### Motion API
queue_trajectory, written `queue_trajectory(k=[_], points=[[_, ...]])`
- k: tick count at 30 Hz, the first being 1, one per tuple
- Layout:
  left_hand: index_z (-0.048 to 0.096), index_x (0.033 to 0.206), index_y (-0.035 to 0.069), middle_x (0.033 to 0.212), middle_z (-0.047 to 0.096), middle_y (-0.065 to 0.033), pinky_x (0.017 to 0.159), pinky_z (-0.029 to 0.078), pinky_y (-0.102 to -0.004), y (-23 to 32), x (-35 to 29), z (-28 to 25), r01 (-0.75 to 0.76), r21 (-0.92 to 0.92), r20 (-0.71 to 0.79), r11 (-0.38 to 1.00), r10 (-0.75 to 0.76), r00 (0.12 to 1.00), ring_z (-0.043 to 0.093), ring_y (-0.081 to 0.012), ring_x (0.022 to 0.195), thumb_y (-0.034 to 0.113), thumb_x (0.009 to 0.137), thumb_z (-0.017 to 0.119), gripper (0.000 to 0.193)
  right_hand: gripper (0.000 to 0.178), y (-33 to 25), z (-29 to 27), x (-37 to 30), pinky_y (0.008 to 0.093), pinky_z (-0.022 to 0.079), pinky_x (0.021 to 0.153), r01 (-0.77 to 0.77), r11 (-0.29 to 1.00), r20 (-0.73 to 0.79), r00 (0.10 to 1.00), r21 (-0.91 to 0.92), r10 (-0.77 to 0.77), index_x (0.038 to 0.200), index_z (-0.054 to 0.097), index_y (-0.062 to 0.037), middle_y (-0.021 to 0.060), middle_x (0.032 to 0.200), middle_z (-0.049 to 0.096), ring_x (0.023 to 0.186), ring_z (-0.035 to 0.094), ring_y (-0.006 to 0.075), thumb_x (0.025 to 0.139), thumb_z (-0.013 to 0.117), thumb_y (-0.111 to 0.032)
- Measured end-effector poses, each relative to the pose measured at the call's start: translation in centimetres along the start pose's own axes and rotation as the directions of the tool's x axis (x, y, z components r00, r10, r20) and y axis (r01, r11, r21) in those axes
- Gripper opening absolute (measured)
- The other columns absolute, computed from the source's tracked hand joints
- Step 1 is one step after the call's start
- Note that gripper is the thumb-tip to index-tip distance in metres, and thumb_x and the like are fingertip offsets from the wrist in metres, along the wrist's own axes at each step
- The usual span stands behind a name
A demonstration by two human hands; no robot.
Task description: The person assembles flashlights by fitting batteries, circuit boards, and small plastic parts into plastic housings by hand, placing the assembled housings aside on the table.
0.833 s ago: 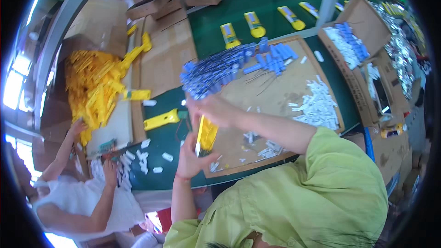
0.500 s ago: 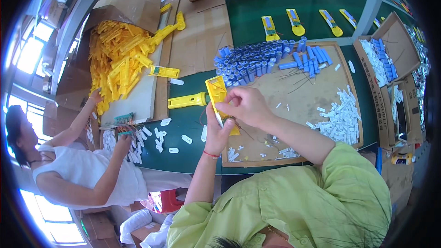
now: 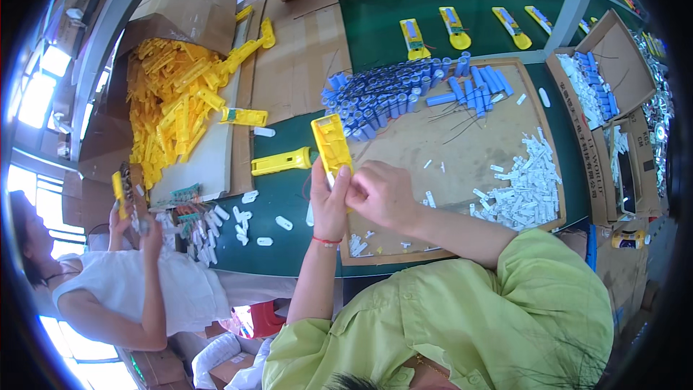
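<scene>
My left hand is wrapped round a yellow plastic torch-like housing, its open, hollow side facing up and its wide end pointing away from me. Curled against the lower end of that housing is my right hand; its fingers are closed, and whatever they pinch is hidden. Just left of my hands, another yellow housing lies on the green table. Behind them is a heap of blue cylindrical battery cells with thin dark wires.
A wooden-edged board carries the cells and a pile of small white plastic parts. Yellow housings spill from a carton at left. Beside it a co-worker holds a yellow piece. Assembled yellow units lie along the back.
The housing in my left hand now shows more of its hollow inside, and my right hand has moved down to its lower end. The co-worker has lifted a yellow piece from the heap.
</scene>
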State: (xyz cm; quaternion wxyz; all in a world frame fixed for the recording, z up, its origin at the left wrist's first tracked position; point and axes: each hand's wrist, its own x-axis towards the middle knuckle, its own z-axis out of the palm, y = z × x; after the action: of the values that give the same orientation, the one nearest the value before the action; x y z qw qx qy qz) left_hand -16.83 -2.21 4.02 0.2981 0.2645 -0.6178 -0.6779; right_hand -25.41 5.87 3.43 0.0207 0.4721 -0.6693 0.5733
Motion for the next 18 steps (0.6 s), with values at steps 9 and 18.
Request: queue_trajectory(k=[9, 18], points=[[0.038, 0.115, 0.011, 0.076, 0.055, -0.0096, 0.05, 0.052, -0.0354, 0.1, -0.4, -1.2, 0.188, -0.105, -0.019, 0.977, -0.191, 0.982, 0.058, -0.0183, 0.059, 0.014, 0.092, 0.044, 0.024, 0.006, 12.1, -6.7, 3.8, 0.0371, 0.05, 0.061, -0.096, 0.809, 0.062, 0.985, -0.579, 0.161, 0.078, 0.06, -0.0053, 0.0114, 0.082, 0.057, 0.078, 0.059, 0.0303, 0.073, 0.059, -0.009], [0.038, 0.116, 0.011, 0.078, 0.054, -0.0082, 0.054, 0.052, -0.0341, -0.7, -0.5, 0.3, 0.277, -0.14, 0.033, 0.951, -0.275, 0.961, 0.058, -0.0174, 0.062, 0.015, 0.093, 0.044, 0.025, 0.018, 10.3, -6.6, 2.8, 0.0325, 0.052, 0.065, 0.436, 0.796, 0.442, 0.864, -0.42, -0.24, 0.084, 0.061, -0.0063, 0.0074, 0.088, 0.056, 0.086, 0.056, 0.0217, 0.067, 0.059, -0.01]])
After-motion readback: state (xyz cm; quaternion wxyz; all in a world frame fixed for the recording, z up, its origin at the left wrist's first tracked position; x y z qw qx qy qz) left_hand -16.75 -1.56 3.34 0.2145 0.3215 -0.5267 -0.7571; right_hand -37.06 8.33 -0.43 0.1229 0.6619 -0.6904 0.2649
